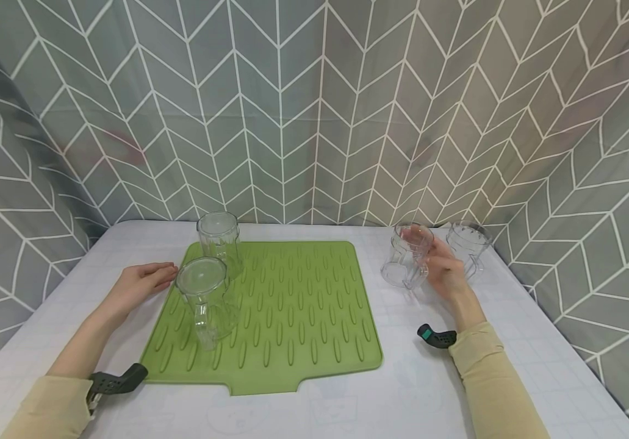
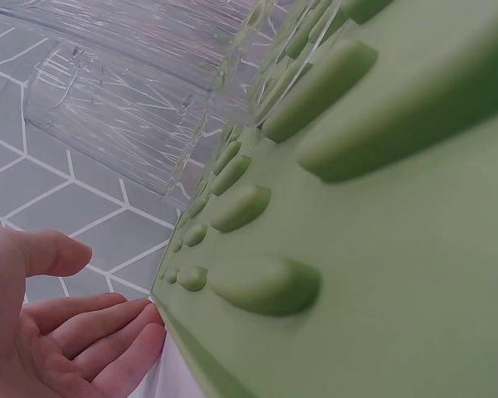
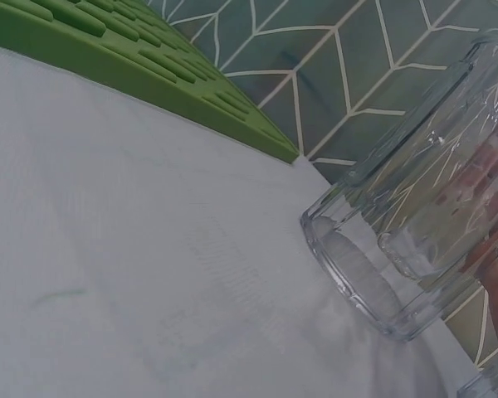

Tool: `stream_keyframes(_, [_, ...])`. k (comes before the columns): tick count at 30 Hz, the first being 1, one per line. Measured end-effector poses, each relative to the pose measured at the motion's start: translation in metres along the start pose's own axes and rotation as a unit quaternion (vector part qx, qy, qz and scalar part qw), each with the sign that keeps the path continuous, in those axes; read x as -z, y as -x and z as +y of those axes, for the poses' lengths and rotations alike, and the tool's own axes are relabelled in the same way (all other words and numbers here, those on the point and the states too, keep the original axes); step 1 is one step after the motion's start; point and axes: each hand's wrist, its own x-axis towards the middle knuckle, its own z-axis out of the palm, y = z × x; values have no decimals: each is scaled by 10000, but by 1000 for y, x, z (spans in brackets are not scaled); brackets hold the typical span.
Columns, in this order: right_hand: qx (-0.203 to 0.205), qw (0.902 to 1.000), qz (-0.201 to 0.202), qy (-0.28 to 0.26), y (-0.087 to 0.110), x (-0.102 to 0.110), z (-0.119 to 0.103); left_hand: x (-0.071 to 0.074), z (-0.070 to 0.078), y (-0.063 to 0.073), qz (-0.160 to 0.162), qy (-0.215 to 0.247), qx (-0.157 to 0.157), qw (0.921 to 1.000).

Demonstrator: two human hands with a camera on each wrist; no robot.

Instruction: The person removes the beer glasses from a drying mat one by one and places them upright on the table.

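Observation:
My right hand (image 1: 446,268) grips a clear glass mug (image 1: 402,259) to the right of the green mat; some fingers show through its glass. In the right wrist view the mug's lower end (image 3: 349,274) is close over the white cloth. A second glass mug (image 1: 469,241) stands just right of that hand. My left hand (image 1: 141,283) rests at the left edge of the ribbed green mat (image 1: 303,305), its fingers fairly straight and holding nothing. Near its fingertips, two glass mugs stand bottom up on the mat, one in front (image 1: 204,299) and one behind (image 1: 219,235).
A white cloth (image 1: 341,408) covers the table. A grey curtain with white chevron lines (image 1: 292,122) hangs close along the back and the right side. The mat's tab (image 1: 263,385) points toward me. Black wrist straps (image 1: 116,381) stick out from both forearms.

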Motion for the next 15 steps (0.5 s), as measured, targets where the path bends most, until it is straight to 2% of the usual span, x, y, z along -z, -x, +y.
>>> stream_keyframes(5, [50, 9998, 125, 152, -1, -1, -6, 0, 0, 0, 6, 0, -9, 10000])
stream_keyframes(15, [406, 9990, 49, 193, -4, -4, -11, -1, 0, 1, 40, -110, 22, 9999])
